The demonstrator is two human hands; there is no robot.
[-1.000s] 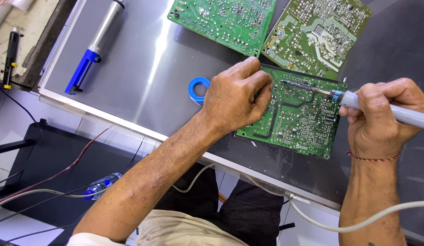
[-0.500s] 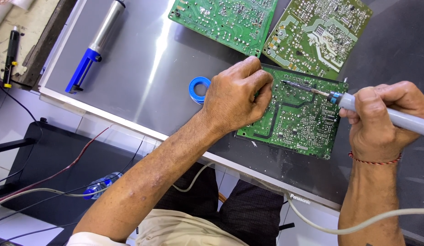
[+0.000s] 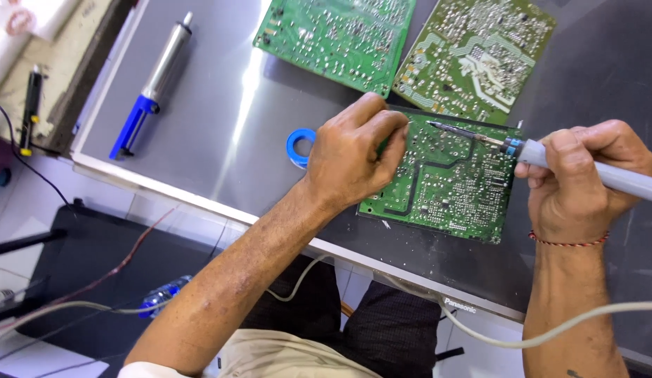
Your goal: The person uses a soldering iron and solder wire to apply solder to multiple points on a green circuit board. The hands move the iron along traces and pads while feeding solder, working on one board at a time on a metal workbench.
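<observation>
Three green circuit boards are seen on the grey panel (image 3: 200, 126). Well left of the left hand (image 3: 350, 157), a blue-handled desoldering pump (image 3: 152, 87) is left untouched, and a blue tape roll (image 3: 299, 147) is found just beside the thumb. That hand is curled and pressed on the nearest circuit board (image 3: 445, 185). Further right, the right hand (image 3: 574, 178) is closed around the soldering iron (image 3: 522, 150). Compared with a second ago, the iron's tip is held almost unmoved above the board's upper edge, so the work appears steady.
</observation>
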